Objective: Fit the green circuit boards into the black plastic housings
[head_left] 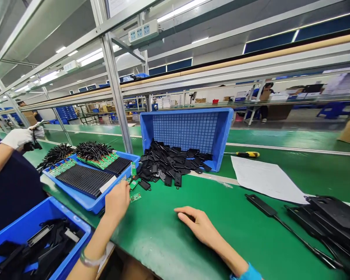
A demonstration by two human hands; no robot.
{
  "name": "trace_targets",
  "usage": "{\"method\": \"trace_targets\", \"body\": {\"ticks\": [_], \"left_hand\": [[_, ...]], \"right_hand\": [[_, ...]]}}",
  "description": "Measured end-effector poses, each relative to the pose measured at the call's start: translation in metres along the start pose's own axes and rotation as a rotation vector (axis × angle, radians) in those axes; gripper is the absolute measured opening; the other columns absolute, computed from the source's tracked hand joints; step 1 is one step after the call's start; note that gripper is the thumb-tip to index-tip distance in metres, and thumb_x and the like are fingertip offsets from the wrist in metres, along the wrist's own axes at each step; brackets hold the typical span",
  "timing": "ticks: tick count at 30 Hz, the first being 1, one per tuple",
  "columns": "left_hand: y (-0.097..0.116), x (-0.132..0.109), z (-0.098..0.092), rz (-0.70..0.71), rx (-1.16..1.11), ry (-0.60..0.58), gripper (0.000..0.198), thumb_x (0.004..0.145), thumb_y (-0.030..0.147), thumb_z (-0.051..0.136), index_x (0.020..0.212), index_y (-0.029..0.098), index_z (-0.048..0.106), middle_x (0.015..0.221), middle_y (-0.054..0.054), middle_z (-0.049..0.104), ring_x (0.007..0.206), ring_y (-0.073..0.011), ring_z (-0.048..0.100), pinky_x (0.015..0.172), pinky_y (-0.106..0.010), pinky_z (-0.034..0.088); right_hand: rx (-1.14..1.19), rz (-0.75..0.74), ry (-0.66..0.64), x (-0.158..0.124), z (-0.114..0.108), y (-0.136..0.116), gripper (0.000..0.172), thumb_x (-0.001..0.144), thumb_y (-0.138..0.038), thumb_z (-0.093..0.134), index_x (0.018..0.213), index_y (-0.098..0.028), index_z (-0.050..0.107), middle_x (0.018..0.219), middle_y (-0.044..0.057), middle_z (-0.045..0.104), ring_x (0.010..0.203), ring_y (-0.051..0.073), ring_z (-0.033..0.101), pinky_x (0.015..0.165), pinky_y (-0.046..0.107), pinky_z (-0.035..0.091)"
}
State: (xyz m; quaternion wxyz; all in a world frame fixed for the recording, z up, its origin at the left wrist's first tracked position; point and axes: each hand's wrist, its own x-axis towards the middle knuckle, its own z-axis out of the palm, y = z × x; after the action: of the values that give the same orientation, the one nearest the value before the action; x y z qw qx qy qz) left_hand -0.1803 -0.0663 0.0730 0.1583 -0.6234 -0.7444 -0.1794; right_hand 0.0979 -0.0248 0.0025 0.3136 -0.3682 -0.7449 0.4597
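My left hand is closed at the right edge of a blue tray. Its fingertips are turned away, so what they grip is hidden. Small green circuit boards lie just beyond it. In the tray stand rows of black flat cases and green boards with black cables; a white strip lies across one edge. Held low over the green mat, my right hand has its thumb and forefinger apart and nothing between them. Black plastic covers spill from a tipped blue bin ahead.
A yellow-and-black screwdriver and white paper lie right of the bin. Finished-looking black cased units with a cable pile up at far right. At lower left stands a blue crate of black parts. A co-worker's gloved hand is at left.
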Motion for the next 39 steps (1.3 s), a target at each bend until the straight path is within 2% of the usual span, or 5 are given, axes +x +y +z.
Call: {"method": "trace_targets", "body": {"ticks": [7,12,17,27,39], "left_hand": [[0.050,0.024,0.028,0.294,-0.065,-0.331,0.034,0.084,0.003,0.038,0.109,0.017,0.057,0.100,-0.010,0.061,0.093,-0.0228,0.060,0.076,-0.031,0.048],[0.048,0.067,0.049,0.238,-0.019,-0.337,0.019,0.080,0.002,0.045,0.085,0.012,0.060,0.096,-0.014,0.057,0.097,-0.0284,0.056,0.083,-0.039,0.046],[0.103,0.068,0.052,0.286,-0.531,-0.318,0.004,0.082,0.018,0.054,0.086,0.017,0.053,0.089,-0.005,0.057,0.084,-0.0188,0.057,0.079,-0.032,0.046],[0.145,0.035,0.092,-0.565,-1.764,-0.749,0.049,0.059,0.050,0.079,0.087,0.014,0.061,0.073,0.000,0.059,0.061,-0.0089,0.054,0.054,-0.019,0.044],[0.149,0.021,0.073,-0.364,-1.963,-0.859,0.058,0.062,0.021,0.082,0.114,0.018,0.058,0.098,-0.005,0.064,0.085,-0.0170,0.062,0.075,-0.030,0.053]], "right_hand": [[0.943,0.249,0.089,0.001,0.008,-0.016,0.054,0.073,-0.064,0.065,0.099,-0.018,0.055,0.101,0.010,0.065,0.080,0.016,0.062,0.071,0.029,0.050],[0.622,0.259,0.219,0.005,-0.018,-0.011,0.042,0.078,-0.058,0.058,0.087,-0.019,0.047,0.064,-0.002,0.059,0.039,0.005,0.026,0.037,0.016,0.016],[0.205,0.059,0.453,0.006,-0.037,-0.005,0.032,0.084,-0.044,0.048,0.102,-0.018,0.053,0.069,-0.002,0.054,0.050,0.011,0.044,0.043,0.020,0.034],[-0.514,-0.300,0.508,-0.002,-0.039,-0.008,0.038,0.092,-0.014,0.038,0.119,-0.025,0.061,0.097,0.007,0.051,0.070,0.013,0.055,0.066,0.027,0.052],[-0.558,-0.249,0.504,-0.005,-0.036,-0.011,0.037,0.093,-0.014,0.037,0.121,-0.025,0.059,0.101,0.008,0.053,0.081,0.018,0.058,0.071,0.031,0.053]]}}
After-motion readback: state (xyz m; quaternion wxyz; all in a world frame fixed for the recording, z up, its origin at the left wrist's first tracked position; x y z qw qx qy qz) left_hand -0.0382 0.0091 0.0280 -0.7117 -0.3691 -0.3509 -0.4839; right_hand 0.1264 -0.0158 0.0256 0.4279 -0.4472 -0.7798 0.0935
